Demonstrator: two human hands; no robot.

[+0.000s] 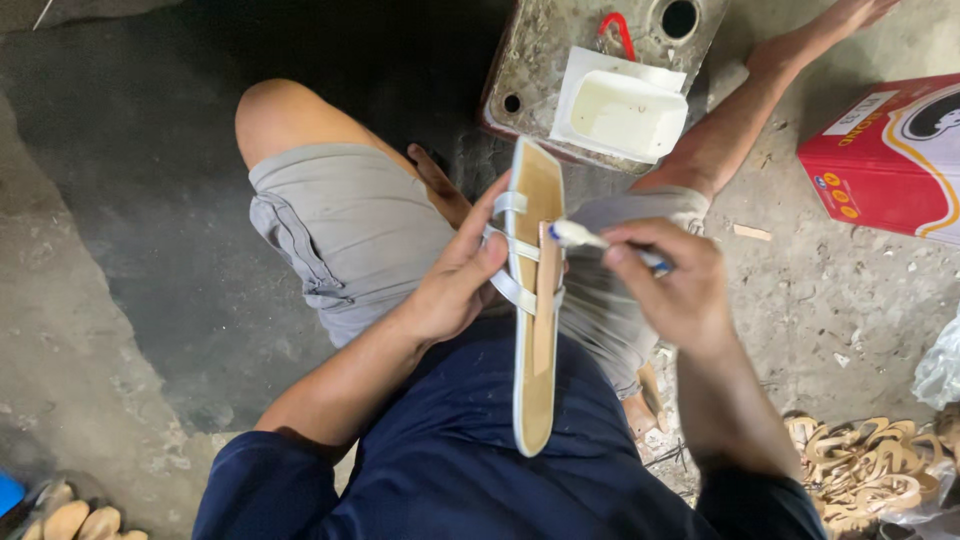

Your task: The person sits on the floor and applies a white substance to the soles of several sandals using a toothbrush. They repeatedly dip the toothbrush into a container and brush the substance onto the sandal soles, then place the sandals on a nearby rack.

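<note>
Dark blue fabric of the person's shirt (470, 470) fills the bottom of the view, closest of all, with both forearms rising out of it. At the far lower left a few tan sole shapes (75, 522) lie on the grey concrete floor (90, 330). Further right, the bent knee and grey shorts (340, 225) sit beneath the work. Next comes the left hand (455, 280), its fingers closed around the edge of a long tan sandal sole (537, 330), thumb pressed over the pale straps (512, 250) that cross it; the sole is held on edge, lengthwise away from the body, above the lap. Just right of it, the right hand (675, 285) pinches a small brush (590, 238) with a blue-and-white handle, fingers clamped tight on it, the white tip touching the sole near the straps. Beyond the sole's far end stands a stained metal can (545, 45) carrying a white tray of pale liquid (625, 112), close to the brush hand's path. Behind that, a bare leg (740, 110) stretches toward the top right. A red carton (885, 160) rests at the right edge, and at lower right a heap of tan strap cut-outs (860, 470) lies beside a clear plastic bag (940, 370).
</note>
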